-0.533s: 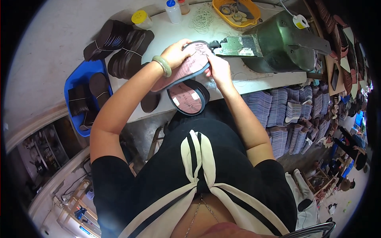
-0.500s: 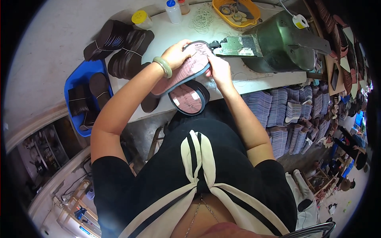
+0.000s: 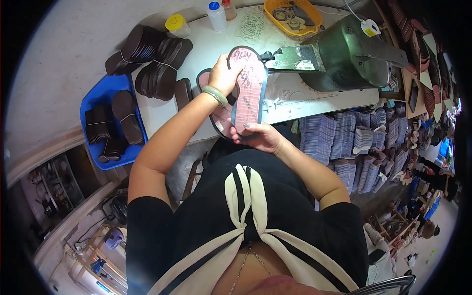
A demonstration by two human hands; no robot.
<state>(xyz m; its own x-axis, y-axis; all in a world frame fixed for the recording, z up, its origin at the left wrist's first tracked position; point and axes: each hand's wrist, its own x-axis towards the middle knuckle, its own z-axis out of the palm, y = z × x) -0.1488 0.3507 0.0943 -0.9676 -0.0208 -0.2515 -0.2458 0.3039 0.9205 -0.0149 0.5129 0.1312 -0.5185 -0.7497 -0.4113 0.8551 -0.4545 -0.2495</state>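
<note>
The pink insole [image 3: 248, 91] ran long-axis near-to-far, left hand [image 3: 225, 76] pinching its far end, right hand [image 3: 259, 137] fingers gripping the near end.

Left hand [image 3: 225, 74] is gripping the top of a pink insole [image 3: 248, 91]; right hand [image 3: 260, 137] is holding its bottom end. Another insole [image 3: 216, 115] is sitting underneath, beside a green machine [image 3: 344, 56] on the table [image 3: 206, 49].

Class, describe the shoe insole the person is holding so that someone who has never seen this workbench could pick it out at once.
Start at the big dark green machine on the pale workbench. Just left of its metal plate, the pink insole with a dark blue rim is held up between the left hand and the right hand. Unlike the bundled dark brown soles farther left, it is single, pink and marked with handwriting.
</note>
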